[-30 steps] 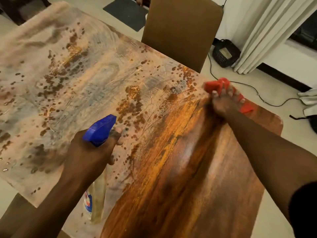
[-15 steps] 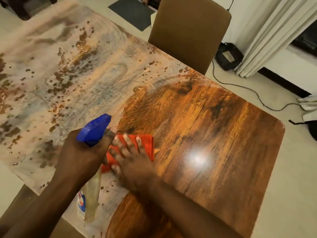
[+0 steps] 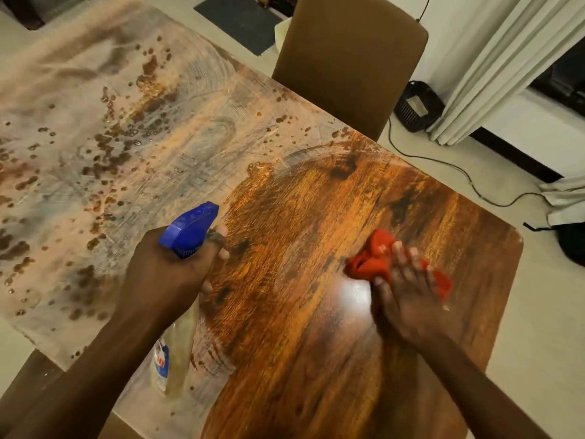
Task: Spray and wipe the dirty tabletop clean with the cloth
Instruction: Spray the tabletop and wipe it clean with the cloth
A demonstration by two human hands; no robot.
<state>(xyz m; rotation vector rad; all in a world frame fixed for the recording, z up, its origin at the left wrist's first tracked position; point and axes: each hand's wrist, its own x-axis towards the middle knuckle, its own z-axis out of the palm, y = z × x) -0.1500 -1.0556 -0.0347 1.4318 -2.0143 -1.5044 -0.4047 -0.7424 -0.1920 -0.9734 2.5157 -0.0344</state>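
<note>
1. Since half a second ago the right hand (image 3: 411, 299) has swept the red cloth (image 3: 373, 264) away from beside the bottle and out toward the right part of the surface (image 3: 300, 359). A second ago it was up near the far edge, so it's doing big back-and-forth passes. The left hand hasn't really budged.

2. Right grip: fingers pressed down flat on the bunched cloth, pinning it to the wood rather than pinching it. It's a bit motion-blurred, so I'd say it's mid-swipe.

3. Left grip: the left hand (image 3: 167, 274) is wrapped tight round the neck of the spray bottle (image 3: 177, 353), blue nozzle (image 3: 190, 228) pointing out over the dirty side. Can't tell if the trigger is being squeezed.

4. Done so far, as far as I can see: the right portion looks clean, glossy brown wood grain with a light glare on it, and a curved wipe edge marks where the cleaning stops.

5. Still left: the whole left and far part is covered in a pale, smeary film (image 3: 126, 137) with brown spots and droplets. Looks like well over half remains, so I'd call it roughly a third done.

6. Outward: brown chair (image 3: 348, 58) at the far edge, curtain (image 3: 490, 58) and a cable on the floor to the right.
</note>
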